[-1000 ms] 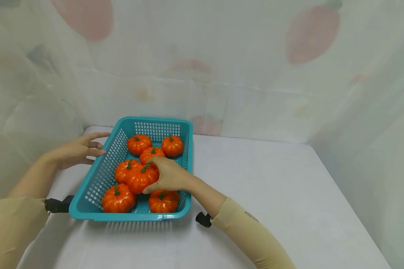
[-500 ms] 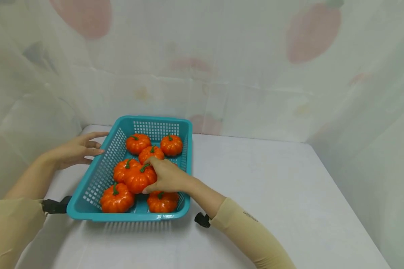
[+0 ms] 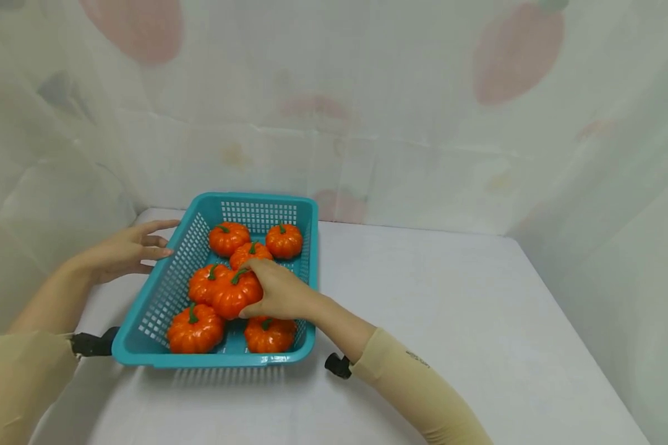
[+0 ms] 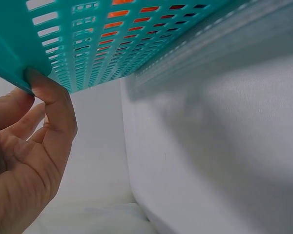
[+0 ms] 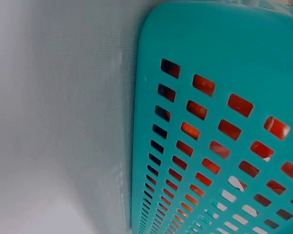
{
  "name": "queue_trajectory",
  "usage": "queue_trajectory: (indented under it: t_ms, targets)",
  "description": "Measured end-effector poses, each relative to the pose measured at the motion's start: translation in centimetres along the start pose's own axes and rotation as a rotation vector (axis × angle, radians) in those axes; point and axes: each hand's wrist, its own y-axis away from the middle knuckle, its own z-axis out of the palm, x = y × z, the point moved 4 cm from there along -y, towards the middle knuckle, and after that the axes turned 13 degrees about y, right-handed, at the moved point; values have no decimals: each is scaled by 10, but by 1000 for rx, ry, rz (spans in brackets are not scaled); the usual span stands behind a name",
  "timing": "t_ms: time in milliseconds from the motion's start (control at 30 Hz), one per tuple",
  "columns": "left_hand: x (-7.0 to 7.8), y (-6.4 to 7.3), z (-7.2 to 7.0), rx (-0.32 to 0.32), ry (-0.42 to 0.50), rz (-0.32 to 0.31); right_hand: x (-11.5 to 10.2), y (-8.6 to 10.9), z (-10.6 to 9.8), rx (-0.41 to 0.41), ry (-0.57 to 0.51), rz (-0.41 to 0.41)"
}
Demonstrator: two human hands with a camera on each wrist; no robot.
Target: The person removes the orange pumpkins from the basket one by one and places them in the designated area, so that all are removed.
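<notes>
A teal plastic basket (image 3: 216, 360) with perforated sides holds several glossy orange pumpkins with green stems. My right hand (image 3: 281, 290) reaches over the basket's right side and grips one pumpkin (image 3: 235, 295) near the middle, thumb at its near side and fingers at its far side. This pumpkin overlaps another pumpkin (image 3: 203, 283) to its left. At the basket's left rim, my left hand (image 3: 125, 250) holds on with its fingertips; the left wrist view shows thumb and index finger pinching the rim (image 4: 20, 80). In the right wrist view, the basket wall (image 5: 210, 29) hides my right hand.
More pumpkins lie around the held one: one front left (image 3: 196, 329), one front right (image 3: 269, 335), two at the back. The basket stands on a white-covered table (image 3: 423, 321), left of its middle. A pale printed curtain (image 3: 412, 123) encloses the back and sides.
The gripped pumpkin has shifted very slightly to the right with my right hand. My left hand stays at the basket's left rim.
</notes>
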Motion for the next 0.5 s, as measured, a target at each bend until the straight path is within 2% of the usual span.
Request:
queue_trajectory:
  t_ms: [200, 300, 500]
  targets:
    - [0, 0, -1, 13, -17, 13, 3, 4, -14, 52, -21, 8]
    - [0, -1, -1, 7, -19, 14, 12, 5, -22, 92, -68, 25]
    - [0, -1, 1, 2, -37, 6, 42, 5, -30, 184, -281, 101]
